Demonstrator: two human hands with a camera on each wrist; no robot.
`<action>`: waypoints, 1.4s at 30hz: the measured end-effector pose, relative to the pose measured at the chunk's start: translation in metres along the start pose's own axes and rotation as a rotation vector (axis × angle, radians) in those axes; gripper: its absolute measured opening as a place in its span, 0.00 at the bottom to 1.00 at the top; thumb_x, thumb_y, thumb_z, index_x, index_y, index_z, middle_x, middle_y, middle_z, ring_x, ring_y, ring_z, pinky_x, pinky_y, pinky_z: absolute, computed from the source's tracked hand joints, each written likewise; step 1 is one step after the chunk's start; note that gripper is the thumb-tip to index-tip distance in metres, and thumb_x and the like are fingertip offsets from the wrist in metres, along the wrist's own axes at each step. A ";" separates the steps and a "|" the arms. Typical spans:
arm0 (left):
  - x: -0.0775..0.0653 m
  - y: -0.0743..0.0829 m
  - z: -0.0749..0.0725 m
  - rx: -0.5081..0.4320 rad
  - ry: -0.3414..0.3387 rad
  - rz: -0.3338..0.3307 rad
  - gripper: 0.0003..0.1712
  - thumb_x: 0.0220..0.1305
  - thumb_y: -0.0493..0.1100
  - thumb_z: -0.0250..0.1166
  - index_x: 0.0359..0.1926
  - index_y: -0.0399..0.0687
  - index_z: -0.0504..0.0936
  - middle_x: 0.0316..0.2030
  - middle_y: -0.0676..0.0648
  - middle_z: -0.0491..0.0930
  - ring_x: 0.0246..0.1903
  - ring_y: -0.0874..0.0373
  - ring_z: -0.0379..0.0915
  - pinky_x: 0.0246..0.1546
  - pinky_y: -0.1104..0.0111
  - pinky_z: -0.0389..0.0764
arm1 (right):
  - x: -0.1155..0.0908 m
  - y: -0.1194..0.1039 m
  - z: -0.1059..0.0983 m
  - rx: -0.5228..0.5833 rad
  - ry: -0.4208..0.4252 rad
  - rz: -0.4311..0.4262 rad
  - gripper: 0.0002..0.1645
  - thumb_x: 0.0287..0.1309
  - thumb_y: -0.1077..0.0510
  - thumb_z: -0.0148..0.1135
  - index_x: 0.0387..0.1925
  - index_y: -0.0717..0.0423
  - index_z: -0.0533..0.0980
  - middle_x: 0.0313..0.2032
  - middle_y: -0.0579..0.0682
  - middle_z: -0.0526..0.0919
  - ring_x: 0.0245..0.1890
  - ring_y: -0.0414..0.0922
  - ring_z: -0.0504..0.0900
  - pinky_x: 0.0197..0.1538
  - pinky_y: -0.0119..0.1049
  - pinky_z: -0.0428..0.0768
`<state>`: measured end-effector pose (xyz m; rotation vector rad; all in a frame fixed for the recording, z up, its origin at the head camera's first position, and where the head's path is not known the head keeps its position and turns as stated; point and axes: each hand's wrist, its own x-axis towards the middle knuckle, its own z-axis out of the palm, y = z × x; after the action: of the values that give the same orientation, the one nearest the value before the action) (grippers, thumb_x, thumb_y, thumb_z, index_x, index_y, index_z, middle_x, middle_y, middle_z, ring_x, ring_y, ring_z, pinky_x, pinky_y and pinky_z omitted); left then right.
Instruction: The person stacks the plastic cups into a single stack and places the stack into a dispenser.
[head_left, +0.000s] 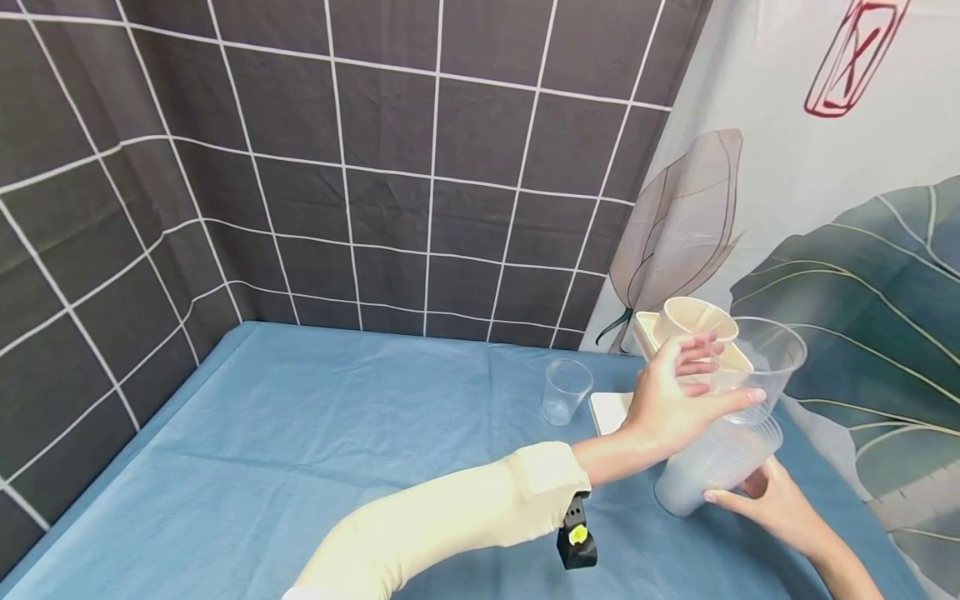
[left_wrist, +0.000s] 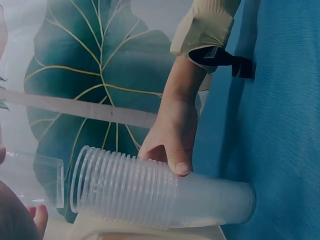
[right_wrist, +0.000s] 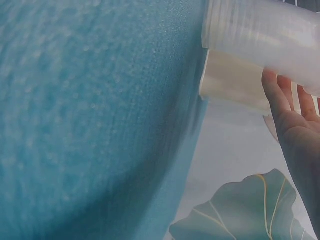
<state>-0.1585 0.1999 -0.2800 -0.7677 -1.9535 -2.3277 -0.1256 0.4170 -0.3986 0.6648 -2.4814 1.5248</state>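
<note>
My left hand [head_left: 675, 400] holds a single clear plastic cup [head_left: 776, 354], its thumb across the cup's lower side. Directly below that cup is a slanted stack of nested clear cups [head_left: 701, 475]. My right hand [head_left: 776, 500] grips the stack low on its right side, thumb in front. In the left wrist view, a small gap separates the single cup [left_wrist: 30, 175] from the rims of the stack [left_wrist: 130, 190], and the right hand [left_wrist: 172, 135] wraps the stack's side. The right wrist view shows part of the stack [right_wrist: 265, 35] at its top right.
A cream round container [head_left: 693, 312] and a cream square-edged piece [head_left: 648, 329] stand behind my left hand. Beside them, a flat white item [head_left: 607, 408] lies on the blue cloth [head_left: 300, 433]. One clear cup [head_left: 566, 387] stands upright to the left. Curtains hang behind the table.
</note>
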 end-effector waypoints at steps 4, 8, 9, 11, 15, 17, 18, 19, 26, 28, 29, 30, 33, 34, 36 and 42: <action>0.000 -0.003 0.002 0.014 0.004 -0.017 0.35 0.50 0.39 0.74 0.59 0.54 0.72 0.54 0.61 0.79 0.46 0.78 0.72 0.47 0.83 0.76 | 0.001 0.000 0.000 0.001 -0.005 -0.005 0.53 0.42 0.83 0.62 0.68 0.52 0.55 0.54 0.31 0.71 0.49 0.24 0.76 0.43 0.20 0.80; 0.001 -0.006 0.005 0.012 0.001 -0.050 0.34 0.50 0.39 0.75 0.58 0.58 0.72 0.53 0.63 0.79 0.46 0.78 0.71 0.47 0.83 0.75 | 0.002 0.000 0.000 0.004 -0.009 -0.010 0.53 0.42 0.83 0.62 0.67 0.51 0.56 0.54 0.31 0.71 0.49 0.25 0.76 0.43 0.21 0.80; 0.001 -0.007 0.005 0.012 0.001 -0.055 0.34 0.50 0.39 0.75 0.58 0.58 0.72 0.53 0.63 0.78 0.46 0.78 0.71 0.47 0.83 0.76 | 0.002 0.000 0.000 0.006 -0.009 -0.011 0.52 0.42 0.83 0.62 0.67 0.52 0.56 0.54 0.32 0.72 0.49 0.25 0.77 0.43 0.21 0.80; 0.000 -0.009 0.007 0.026 -0.003 -0.063 0.34 0.50 0.40 0.75 0.57 0.59 0.72 0.53 0.64 0.78 0.46 0.78 0.71 0.46 0.83 0.75 | 0.002 0.001 0.000 0.010 -0.011 -0.017 0.52 0.42 0.83 0.62 0.67 0.52 0.56 0.54 0.32 0.72 0.49 0.25 0.77 0.43 0.21 0.80; -0.004 -0.014 0.008 0.109 -0.019 -0.046 0.35 0.49 0.42 0.75 0.59 0.57 0.73 0.54 0.62 0.78 0.48 0.78 0.73 0.47 0.84 0.74 | 0.001 0.003 0.000 0.023 -0.004 -0.030 0.52 0.41 0.84 0.62 0.66 0.54 0.57 0.53 0.32 0.73 0.48 0.26 0.78 0.43 0.21 0.80; -0.007 -0.017 0.008 0.166 -0.024 -0.032 0.35 0.49 0.43 0.75 0.60 0.56 0.73 0.55 0.62 0.78 0.49 0.77 0.73 0.48 0.85 0.73 | 0.001 0.004 0.000 0.039 -0.003 -0.040 0.52 0.40 0.85 0.62 0.66 0.54 0.57 0.52 0.33 0.73 0.47 0.26 0.78 0.42 0.21 0.80; -0.008 -0.018 0.008 0.186 -0.025 -0.025 0.36 0.49 0.43 0.76 0.60 0.55 0.73 0.55 0.61 0.78 0.49 0.77 0.73 0.48 0.85 0.73 | 0.000 0.004 0.001 0.049 -0.002 -0.045 0.52 0.40 0.85 0.61 0.66 0.54 0.57 0.52 0.33 0.74 0.47 0.27 0.78 0.42 0.21 0.80; -0.008 -0.019 0.009 0.203 -0.025 -0.018 0.36 0.49 0.44 0.76 0.60 0.55 0.72 0.55 0.61 0.78 0.49 0.77 0.73 0.48 0.86 0.72 | 0.000 0.004 0.001 0.059 -0.002 -0.047 0.52 0.40 0.85 0.61 0.66 0.53 0.57 0.52 0.34 0.74 0.47 0.27 0.79 0.42 0.21 0.80; -0.011 -0.024 0.011 0.269 -0.023 0.004 0.37 0.48 0.45 0.76 0.61 0.54 0.72 0.56 0.61 0.78 0.51 0.76 0.73 0.49 0.86 0.71 | -0.001 0.004 0.002 0.076 -0.002 -0.060 0.54 0.40 0.86 0.60 0.66 0.50 0.56 0.51 0.34 0.75 0.47 0.27 0.79 0.42 0.21 0.80; -0.011 -0.025 0.012 0.296 -0.025 0.009 0.37 0.48 0.45 0.76 0.61 0.54 0.72 0.56 0.60 0.78 0.52 0.76 0.73 0.50 0.87 0.71 | -0.001 0.004 0.002 0.065 0.002 -0.054 0.55 0.40 0.86 0.60 0.67 0.48 0.56 0.52 0.34 0.74 0.47 0.27 0.78 0.42 0.21 0.80; -0.011 -0.025 0.012 0.311 -0.025 0.010 0.38 0.48 0.46 0.76 0.61 0.54 0.72 0.56 0.61 0.78 0.52 0.76 0.73 0.50 0.87 0.70 | -0.001 0.004 0.002 0.061 0.003 -0.053 0.55 0.40 0.86 0.60 0.67 0.48 0.56 0.52 0.34 0.74 0.47 0.27 0.78 0.42 0.21 0.80; -0.012 -0.026 0.012 0.321 -0.027 0.008 0.37 0.48 0.46 0.76 0.61 0.54 0.72 0.56 0.61 0.78 0.53 0.76 0.72 0.50 0.87 0.70 | 0.000 0.004 0.002 0.057 0.004 -0.051 0.55 0.40 0.86 0.60 0.67 0.48 0.56 0.52 0.33 0.74 0.48 0.27 0.78 0.42 0.20 0.80; -0.013 -0.027 0.012 0.350 -0.037 -0.006 0.37 0.48 0.47 0.76 0.61 0.56 0.72 0.56 0.62 0.78 0.53 0.76 0.72 0.51 0.86 0.70 | 0.000 0.004 0.001 0.045 0.007 -0.048 0.56 0.40 0.86 0.61 0.67 0.48 0.56 0.52 0.33 0.74 0.48 0.26 0.78 0.42 0.20 0.80; -0.013 -0.027 0.012 0.363 -0.041 -0.011 0.37 0.48 0.47 0.75 0.61 0.56 0.72 0.56 0.62 0.78 0.53 0.76 0.72 0.51 0.86 0.70 | 0.000 0.004 0.001 0.038 0.008 -0.049 0.56 0.40 0.86 0.61 0.67 0.48 0.56 0.53 0.33 0.73 0.48 0.26 0.78 0.42 0.20 0.80; -0.013 -0.028 0.011 0.387 -0.048 -0.023 0.37 0.48 0.48 0.75 0.60 0.58 0.73 0.55 0.64 0.77 0.53 0.76 0.72 0.50 0.86 0.70 | 0.000 0.003 0.001 0.023 0.008 -0.047 0.55 0.40 0.85 0.61 0.67 0.49 0.55 0.53 0.33 0.73 0.48 0.26 0.78 0.42 0.20 0.80; -0.013 -0.030 0.011 0.461 -0.065 -0.035 0.36 0.47 0.51 0.75 0.59 0.60 0.74 0.55 0.65 0.77 0.52 0.76 0.72 0.48 0.86 0.70 | 0.000 0.003 0.000 -0.016 0.007 -0.037 0.54 0.40 0.84 0.62 0.67 0.53 0.55 0.54 0.32 0.71 0.48 0.25 0.77 0.43 0.20 0.80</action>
<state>-0.1524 0.2131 -0.3113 -0.7745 -2.4108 -1.7683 -0.1268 0.4180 -0.4017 0.6975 -2.4596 1.4906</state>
